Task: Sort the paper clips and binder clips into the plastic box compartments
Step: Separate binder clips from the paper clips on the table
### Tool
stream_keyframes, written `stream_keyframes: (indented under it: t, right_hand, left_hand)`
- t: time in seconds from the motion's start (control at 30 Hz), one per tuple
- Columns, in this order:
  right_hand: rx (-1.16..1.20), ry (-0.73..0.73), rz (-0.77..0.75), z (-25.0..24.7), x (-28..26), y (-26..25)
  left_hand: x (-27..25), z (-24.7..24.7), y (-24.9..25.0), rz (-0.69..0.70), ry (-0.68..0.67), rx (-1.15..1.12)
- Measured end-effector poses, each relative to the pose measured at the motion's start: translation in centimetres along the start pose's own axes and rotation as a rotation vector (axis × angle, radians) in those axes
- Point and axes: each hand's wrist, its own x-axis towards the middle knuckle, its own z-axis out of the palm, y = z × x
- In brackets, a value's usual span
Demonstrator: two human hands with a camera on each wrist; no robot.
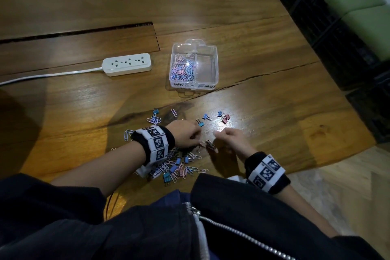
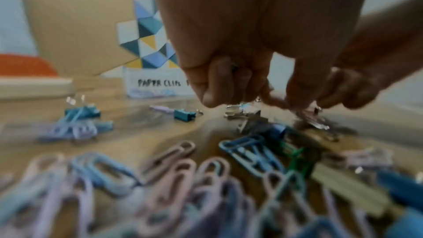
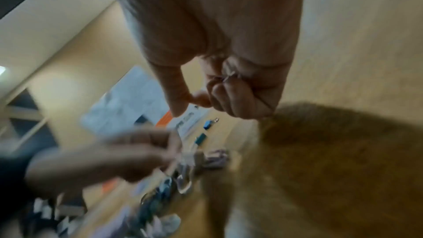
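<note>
Nearest the person, the mixed pile [image 1: 179, 167] of paper clips and binder clips lies on the table [image 1: 274, 112], and just beyond it both hands work at its far edge. The left hand [image 1: 185, 136] pinches clips, the right hand [image 1: 230, 139] is clenched on a few more. These clips look light, slick and prone to tangle, best nipped singly by the wire; the box [image 1: 193, 65] waits at twelve o'clock, its right compartment bare.

Glossy, grained brown wooden table [image 1: 232, 17]; clear, smooth plastic two-compartment box [image 1: 215, 63]; pastel-coated wire paper clips [image 1: 182, 67]; smooth white plastic power strip [image 1: 127, 64]; shiny metal-handled blue binder clip [image 1: 206, 116].
</note>
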Motion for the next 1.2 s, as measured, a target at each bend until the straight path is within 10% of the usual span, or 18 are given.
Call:
stream_keyframes:
  t: [0.23,0.4,0.57,0.83,0.97,1.2]
  right_hand:
    - [-0.763,0.079,-0.202,1.7,0.0,1.0]
    - [-0.807,-0.008,-0.194,2.1,0.1,1.0]
    - [-0.711,0.001,-0.222,1.9,-0.1,1.1]
    - [0.338,-0.028,-0.004,-2.0,-0.2,0.4]
    - [0.600,-0.006,0.056,-4.1,0.4,0.0]
    - [0.250,0.190,0.032,-5.4,-0.4,-0.1]
  left_hand:
    - [0.1,-0.5,-0.5,-0.193,-0.052,-1.399]
    - [-0.2,-0.9,-0.7,-0.148,-0.061,-1.612]
    - [-0.3,-0.9,-0.5,-0.241,0.016,-1.374]
    - [-0.9,-0.4,-1.2,-0.262,-0.036,-1.156]
    - [-1.2,-0.5,-0.2,-0.093,-0.047,-0.501]
    - [-0.6,-0.4,0.5,-0.013,0.046,0.140]
